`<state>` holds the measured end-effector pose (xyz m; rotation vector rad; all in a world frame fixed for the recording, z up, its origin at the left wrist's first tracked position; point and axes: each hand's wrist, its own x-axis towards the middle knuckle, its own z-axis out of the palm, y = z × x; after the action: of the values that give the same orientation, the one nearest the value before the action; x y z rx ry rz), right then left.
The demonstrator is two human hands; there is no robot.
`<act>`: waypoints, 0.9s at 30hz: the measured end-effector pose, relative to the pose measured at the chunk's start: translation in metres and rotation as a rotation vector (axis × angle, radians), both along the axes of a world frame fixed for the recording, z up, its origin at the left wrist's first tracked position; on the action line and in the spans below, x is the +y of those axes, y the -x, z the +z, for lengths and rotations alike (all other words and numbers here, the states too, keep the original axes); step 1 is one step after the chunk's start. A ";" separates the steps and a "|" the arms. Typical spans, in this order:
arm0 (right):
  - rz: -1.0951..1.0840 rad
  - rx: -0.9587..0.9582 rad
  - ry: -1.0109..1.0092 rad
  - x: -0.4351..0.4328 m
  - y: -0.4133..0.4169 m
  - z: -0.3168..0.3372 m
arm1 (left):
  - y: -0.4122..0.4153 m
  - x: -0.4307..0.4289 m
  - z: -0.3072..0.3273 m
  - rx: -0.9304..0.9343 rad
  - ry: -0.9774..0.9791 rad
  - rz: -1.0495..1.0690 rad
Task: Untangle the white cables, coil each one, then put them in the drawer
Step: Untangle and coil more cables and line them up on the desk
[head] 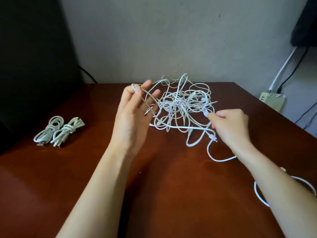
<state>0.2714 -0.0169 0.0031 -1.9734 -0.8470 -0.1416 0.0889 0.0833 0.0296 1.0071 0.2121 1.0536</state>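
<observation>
Left hand (133,110) pinches one strand (134,88) high, other fingers (147,82) splayed, seemingly to draw it from the white cable tangle (181,103) lying between both hands' fingertips; right hand (230,127) pinches a plug end (205,114), anchoring it

What lies on the table (171,182)
Tangle (181,107) at the table's far middle; two coiled bundles (66,130) side by side, well to its left.

No text, label, brand or number can be read anywhere.
</observation>
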 end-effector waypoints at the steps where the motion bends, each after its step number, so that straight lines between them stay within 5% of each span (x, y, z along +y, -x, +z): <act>1: 0.017 -0.051 -0.030 0.000 0.001 0.000 | -0.001 -0.001 0.000 -0.001 -0.002 -0.012; 8: 0.279 -0.294 -0.284 0.001 0.021 -0.003 | -0.007 -0.008 -0.002 0.038 -0.043 -0.104; 16: 0.467 -0.322 -0.173 -0.002 0.020 -0.004 | -0.010 -0.012 -0.004 0.069 -0.094 -0.087; 27: 0.245 -0.238 -0.428 -0.003 0.013 0.000 | -0.015 -0.026 -0.012 0.646 -0.516 0.034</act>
<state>0.2584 -0.0201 0.0036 -1.4592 -1.1026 -0.3864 0.1038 0.0574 0.0179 1.8070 0.4982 0.7951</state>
